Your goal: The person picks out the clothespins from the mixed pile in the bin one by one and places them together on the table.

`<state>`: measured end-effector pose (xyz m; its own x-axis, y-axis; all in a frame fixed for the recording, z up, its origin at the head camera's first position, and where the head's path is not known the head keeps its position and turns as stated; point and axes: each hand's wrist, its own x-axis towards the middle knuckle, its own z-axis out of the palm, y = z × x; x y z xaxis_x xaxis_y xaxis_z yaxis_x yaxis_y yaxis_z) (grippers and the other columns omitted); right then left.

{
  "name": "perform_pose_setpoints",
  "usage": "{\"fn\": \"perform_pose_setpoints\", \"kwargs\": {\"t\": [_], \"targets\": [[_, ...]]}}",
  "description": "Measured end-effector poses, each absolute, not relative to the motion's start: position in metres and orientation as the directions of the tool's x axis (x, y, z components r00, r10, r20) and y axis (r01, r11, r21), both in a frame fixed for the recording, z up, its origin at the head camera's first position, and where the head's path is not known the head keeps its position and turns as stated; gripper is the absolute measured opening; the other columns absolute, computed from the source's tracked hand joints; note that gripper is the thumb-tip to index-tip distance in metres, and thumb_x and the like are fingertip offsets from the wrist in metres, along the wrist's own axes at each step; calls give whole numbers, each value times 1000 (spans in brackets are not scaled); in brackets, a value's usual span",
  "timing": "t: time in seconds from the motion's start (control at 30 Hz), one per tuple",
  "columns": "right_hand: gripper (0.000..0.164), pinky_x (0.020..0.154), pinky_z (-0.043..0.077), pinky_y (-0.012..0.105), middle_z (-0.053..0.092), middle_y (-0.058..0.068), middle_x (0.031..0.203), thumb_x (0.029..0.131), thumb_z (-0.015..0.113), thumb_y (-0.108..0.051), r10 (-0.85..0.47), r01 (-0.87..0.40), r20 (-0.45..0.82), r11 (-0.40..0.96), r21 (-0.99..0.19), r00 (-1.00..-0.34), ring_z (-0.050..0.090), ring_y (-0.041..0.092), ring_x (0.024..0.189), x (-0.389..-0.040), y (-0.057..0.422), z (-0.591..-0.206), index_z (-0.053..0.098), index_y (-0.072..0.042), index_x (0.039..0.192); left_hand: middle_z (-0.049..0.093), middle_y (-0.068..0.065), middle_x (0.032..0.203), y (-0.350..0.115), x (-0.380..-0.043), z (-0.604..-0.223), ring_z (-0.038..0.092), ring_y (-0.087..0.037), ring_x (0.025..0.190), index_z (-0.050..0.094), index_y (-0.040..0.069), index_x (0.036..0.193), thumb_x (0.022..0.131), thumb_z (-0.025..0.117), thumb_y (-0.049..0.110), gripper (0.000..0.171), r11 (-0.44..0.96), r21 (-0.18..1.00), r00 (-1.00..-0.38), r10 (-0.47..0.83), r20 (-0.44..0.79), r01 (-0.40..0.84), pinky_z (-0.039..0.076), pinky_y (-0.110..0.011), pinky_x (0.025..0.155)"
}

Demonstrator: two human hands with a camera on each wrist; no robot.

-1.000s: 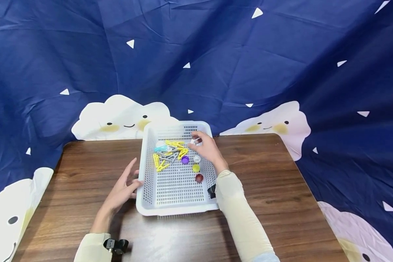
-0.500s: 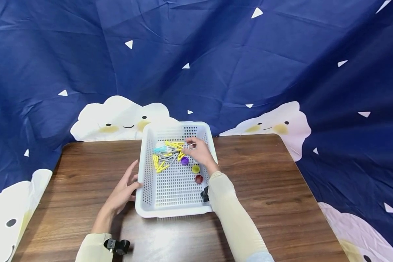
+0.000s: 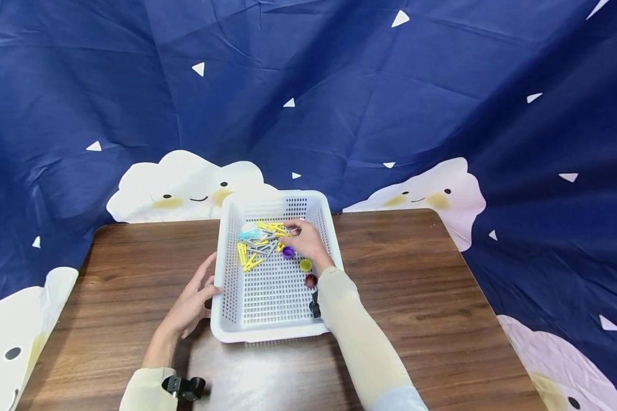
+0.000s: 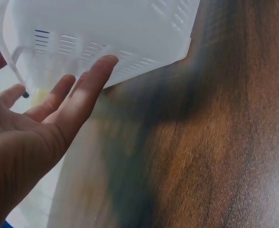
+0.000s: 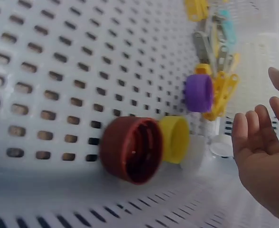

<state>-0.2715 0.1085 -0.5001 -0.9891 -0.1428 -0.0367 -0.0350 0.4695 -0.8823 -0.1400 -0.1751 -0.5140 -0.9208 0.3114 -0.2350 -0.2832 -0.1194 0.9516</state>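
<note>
A white perforated plastic basket (image 3: 267,335) stands on the table. My left hand (image 3: 187,302) is at its left side, thumb against the rim and fingers (image 4: 85,95) extended beside the outer wall. Inside the basket, my right hand (image 3: 307,240) hovers at the right edge of a pile of yellow and grey clothespins (image 3: 252,262). Nothing shows between its fingers in the right wrist view. Near it lie a purple bottle cap (image 5: 199,92), a yellow cap (image 5: 175,137), a dark red cap (image 5: 132,149), a translucent cap (image 5: 193,154) and a white cap (image 5: 222,145).
Among the clothespins is a light blue piece (image 3: 249,234). The basket's back rim is near the far edge of the brown wooden table (image 3: 406,274). A dark blue curtain (image 3: 308,68) with clouds and triangles hangs behind.
My right hand has moved left from the back right of the basket toward the clothespins. My left hand stays at the basket's left side.
</note>
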Motion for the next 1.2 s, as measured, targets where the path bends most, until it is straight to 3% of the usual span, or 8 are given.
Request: {"fn": "perform_pose_setpoints", "kwargs": {"t": [0.27,0.6,1.2], "targets": [[47,96,47,44,63,13,124,85,79,-14,-85,23,-87,571,-820,-993,58,29,112,-277,100,-521,67,-8,131,27,-27,158,-172,-141,-512,49,-49,126,11,36,163,96,47,3,82,-133,943,-918,304,-253,-304,55,-61,79],[50,101,44,42,64,8,129,83,82,-22,-90,-37,-47,753,-657,-995,58,27,118,-279,96,-533,70,-13,131,27,-28,157,-172,-139,-515,47,-50,125,14,37,162,96,47,0,83,-162,939,-921,301,-247,-304,54,-63,77],[47,98,47,40,68,5,124,88,77,-33,-31,44,-80,608,-792,-996,62,24,111,-276,94,-530,70,-15,131,31,-27,157,-171,-136,-519,52,-45,122,15,37,163,97,47,2,81,-160,944,-934,262,-241,-288,55,-61,78]]}}
